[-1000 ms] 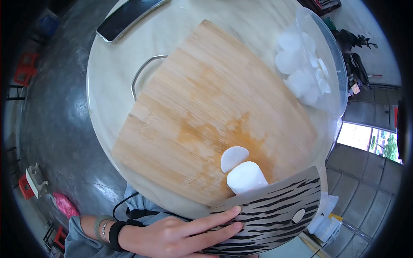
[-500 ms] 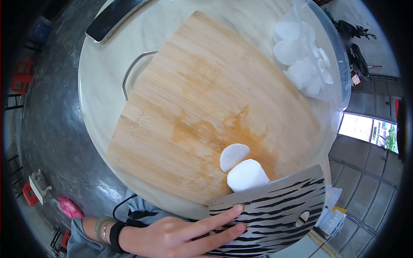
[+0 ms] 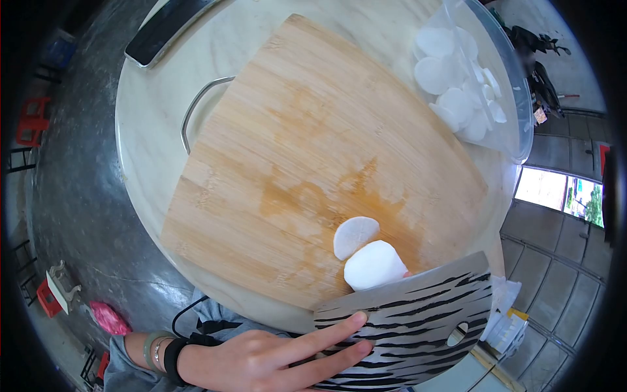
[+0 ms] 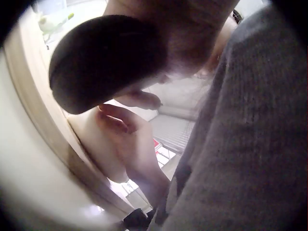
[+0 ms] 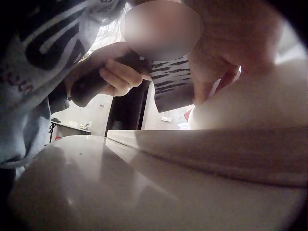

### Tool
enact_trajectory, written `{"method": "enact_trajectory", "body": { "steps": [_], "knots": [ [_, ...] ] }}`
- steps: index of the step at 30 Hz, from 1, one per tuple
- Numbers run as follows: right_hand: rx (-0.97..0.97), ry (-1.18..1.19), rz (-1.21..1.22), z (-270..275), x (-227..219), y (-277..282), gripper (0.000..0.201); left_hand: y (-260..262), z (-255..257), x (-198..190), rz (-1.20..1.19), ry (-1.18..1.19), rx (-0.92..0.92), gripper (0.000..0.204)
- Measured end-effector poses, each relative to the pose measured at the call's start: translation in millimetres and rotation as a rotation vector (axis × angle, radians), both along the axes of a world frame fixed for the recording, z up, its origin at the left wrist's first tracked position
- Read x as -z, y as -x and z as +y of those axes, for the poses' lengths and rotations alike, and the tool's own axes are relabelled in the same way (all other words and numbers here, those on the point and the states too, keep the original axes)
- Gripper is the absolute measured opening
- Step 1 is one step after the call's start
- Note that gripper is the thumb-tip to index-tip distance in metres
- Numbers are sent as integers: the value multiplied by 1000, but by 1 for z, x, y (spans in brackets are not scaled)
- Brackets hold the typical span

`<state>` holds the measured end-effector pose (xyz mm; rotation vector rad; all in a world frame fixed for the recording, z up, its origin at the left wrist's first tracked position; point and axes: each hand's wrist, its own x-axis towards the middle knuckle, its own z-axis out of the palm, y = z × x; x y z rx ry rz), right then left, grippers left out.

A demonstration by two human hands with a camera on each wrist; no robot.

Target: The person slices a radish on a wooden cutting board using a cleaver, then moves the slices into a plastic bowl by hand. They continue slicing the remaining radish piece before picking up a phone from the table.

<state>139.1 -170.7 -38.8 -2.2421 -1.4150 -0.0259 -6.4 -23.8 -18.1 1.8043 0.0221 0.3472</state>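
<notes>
My left hand [image 3: 261, 359] grips the black handle [image 5: 86, 86] of a cleaver [image 3: 418, 320], two fingers laid straight along its black-striped blade. Against the blade's edge lies a peeled piece of white radish [image 3: 374, 265], at the near end of a wooden cutting board [image 3: 274, 150]. One cut radish slice [image 3: 356, 237] leans beside its far end. My right hand [image 4: 137, 144] holds the radish with bent fingers [image 5: 204, 91]. From above the blade hides that hand, apart from a bit of fingertip by the radish.
A clear plastic tub [image 3: 519, 98] with several white slices stands at the back right of the round marble-patterned table [image 3: 153, 137]. A phone [image 3: 166, 32] lies at the back left. The board's metal handle [image 3: 192, 111] sticks out on its left.
The head view has shifted slightly, so the board and tub sit a little higher and further left. A fingertip now shows beside the radish. Cleaver and slice keep nearly the same place.
</notes>
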Motion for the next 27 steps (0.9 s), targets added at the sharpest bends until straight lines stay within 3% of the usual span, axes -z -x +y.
{"method": "enact_trajectory", "body": {
  "steps": [27],
  "knots": [
    [13, 15, 96, -8, 1, -3, 35, -1, -1, -6, 55, -10, 63, 50]
  ]
}}
